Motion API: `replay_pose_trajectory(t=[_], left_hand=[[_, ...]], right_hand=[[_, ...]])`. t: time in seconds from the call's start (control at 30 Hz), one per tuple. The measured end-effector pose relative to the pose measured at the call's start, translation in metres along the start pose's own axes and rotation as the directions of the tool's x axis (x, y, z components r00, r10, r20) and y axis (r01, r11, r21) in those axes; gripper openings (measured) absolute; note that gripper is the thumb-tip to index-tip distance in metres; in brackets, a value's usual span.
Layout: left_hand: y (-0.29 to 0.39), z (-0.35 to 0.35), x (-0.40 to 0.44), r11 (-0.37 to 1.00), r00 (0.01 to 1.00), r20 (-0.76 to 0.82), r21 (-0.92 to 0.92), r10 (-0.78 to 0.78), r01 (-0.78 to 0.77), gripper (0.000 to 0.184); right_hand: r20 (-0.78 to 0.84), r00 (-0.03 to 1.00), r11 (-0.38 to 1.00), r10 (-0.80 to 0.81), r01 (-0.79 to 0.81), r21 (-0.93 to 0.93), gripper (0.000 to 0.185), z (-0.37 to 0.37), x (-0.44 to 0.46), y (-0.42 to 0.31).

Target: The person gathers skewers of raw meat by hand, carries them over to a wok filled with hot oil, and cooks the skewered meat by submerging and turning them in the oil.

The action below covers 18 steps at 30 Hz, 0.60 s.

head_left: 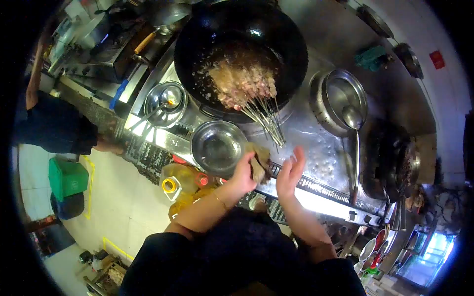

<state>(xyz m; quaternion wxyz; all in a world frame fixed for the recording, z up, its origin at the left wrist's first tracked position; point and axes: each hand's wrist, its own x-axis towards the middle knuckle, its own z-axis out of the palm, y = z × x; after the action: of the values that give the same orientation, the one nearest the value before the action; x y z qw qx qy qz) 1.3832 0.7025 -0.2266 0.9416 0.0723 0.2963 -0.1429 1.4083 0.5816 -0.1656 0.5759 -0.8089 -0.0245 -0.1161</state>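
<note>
My left hand (243, 173) is closed around a folded brown cloth (258, 162) at the stove's front edge. Just right of it, my right hand (290, 175) is raised with its fingers stretched out, holding nothing. Beyond both hands a large black wok (197, 37) contains bubbling oil. A bunch of meat skewers (242, 81) lies in that oil, their bare metal ends (266, 121) sticking out over the near rim towards my hands. A shiny metal bowl (197, 140) sits directly left of the cloth.
On the right stands a metal pot (363, 91) with a long-handled ladle (352, 118) resting in it. Another bowl (183, 106) with ladles is at left. Oil jugs (173, 180) stand below the counter edge. A co-worker's dark sleeve (64, 128) reaches in from the left.
</note>
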Motion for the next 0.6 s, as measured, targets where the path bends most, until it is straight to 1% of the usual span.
replay_pose_trajectory(t=[0.03,0.07,0.1,0.13,0.17,0.2,0.23,0.27,0.3,0.33,0.37,0.4,0.43,0.47,0.5,0.53,0.57,0.6], left_hand=[[-0.012,-0.012,-0.002,0.994,0.994,-0.028,-0.018,-0.108,0.108,0.041],[-0.025,-0.001,-0.018,0.979,0.978,-0.053,0.028,-0.2,0.202,0.041],[-0.038,0.017,-0.039,0.952,0.952,-0.085,0.068,-0.293,0.299,0.041],[-0.048,0.022,-0.049,0.948,0.953,-0.095,0.115,-0.286,0.296,0.047],[-0.054,0.018,-0.051,0.943,0.948,-0.044,0.099,-0.316,0.319,0.052],[-0.06,0.012,-0.053,0.933,0.937,0.004,0.086,-0.35,0.348,0.056],[-0.064,0.009,-0.057,0.92,0.92,0.05,0.078,-0.389,0.385,0.06],[-0.071,0.007,-0.06,0.897,0.896,0.069,0.107,-0.438,0.43,0.064],[-0.078,0.004,-0.063,0.897,0.908,0.111,0.241,-0.405,0.371,0.061],[-0.085,-0.001,-0.066,0.883,0.915,0.159,0.365,-0.371,0.295,0.058],[-0.091,-0.005,-0.067,0.856,0.919,0.213,0.476,-0.333,0.2,0.056],[-0.072,-0.002,-0.073,0.652,0.914,0.139,0.741,-0.382,0.16,0.045],[-0.06,-0.009,-0.077,0.658,0.914,0.275,0.753,-0.298,-0.012,0.041],[-0.051,-0.018,-0.082,0.643,0.963,0.129,0.764,-0.237,0.056,0.04],[-0.042,-0.028,-0.088,0.633,0.985,-0.021,0.764,-0.169,0.125,0.038],[-0.042,-0.055,-0.095,0.665,0.994,-0.079,0.739,-0.073,0.108,0.037],[-0.047,-0.089,-0.104,0.694,0.991,-0.133,0.715,0.022,0.08,0.036],[-0.046,-0.118,-0.119,0.65,0.986,-0.144,0.758,0.088,0.053,0.036]], right_hand=[[0.142,0.985,0.986,-0.095,0.113,-0.124,0.061,-0.012,-0.022,-0.004],[0.363,0.923,0.968,-0.132,0.199,-0.153,0.063,-0.02,-0.046,-0.009],[0.531,0.83,0.919,-0.172,0.33,-0.218,0.056,-0.027,-0.061,-0.021],[0.48,0.867,0.947,-0.134,0.255,-0.196,0.047,-0.032,-0.069,-0.02],[0.427,0.899,0.968,-0.096,0.184,-0.168,0.039,-0.037,-0.073,-0.016],[0.412,0.905,0.97,-0.107,0.187,-0.158,0.03,-0.04,-0.072,-0.011],[0.392,0.913,0.971,-0.114,0.186,-0.152,0.025,-0.044,-0.069,-0.005],[0.439,0.894,0.957,0.091,0.044,-0.287,0.023,-0.051,-0.064,0.001],[0.386,0.92,0.948,0.059,0.07,-0.311,0.024,-0.051,-0.058,0.012],[0.28,0.949,0.962,0.144,-0.068,-0.264,0.023,-0.053,-0.054,0.013],[0.184,0.955,0.96,0.232,-0.195,-0.199,0.021,-0.053,-0.049,0.011],[0.243,0.945,0.976,0.217,-0.205,-0.074,0.021,-0.05,-0.042,-0.012],[0.351,0.934,0.981,0.069,0.001,-0.195,0.022,-0.046,-0.042,-0.006],[0.47,0.88,0.936,-0.068,0.22,-0.277,0.026,-0.04,-0.044,0.007],[0.588,0.787,0.842,-0.187,0.437,-0.317,0.031,-0.032,-0.047,0.023],[0.811,0.57,0.373,-0.131,0.787,-0.492,0.051,-0.027,-0.07,0.047],[0.791,0.607,0.439,-0.081,0.734,-0.518,0.062,-0.021,-0.091,0.08],[0.792,0.607,0.451,-0.067,0.726,-0.519,0.068,-0.021,-0.096,0.091]])
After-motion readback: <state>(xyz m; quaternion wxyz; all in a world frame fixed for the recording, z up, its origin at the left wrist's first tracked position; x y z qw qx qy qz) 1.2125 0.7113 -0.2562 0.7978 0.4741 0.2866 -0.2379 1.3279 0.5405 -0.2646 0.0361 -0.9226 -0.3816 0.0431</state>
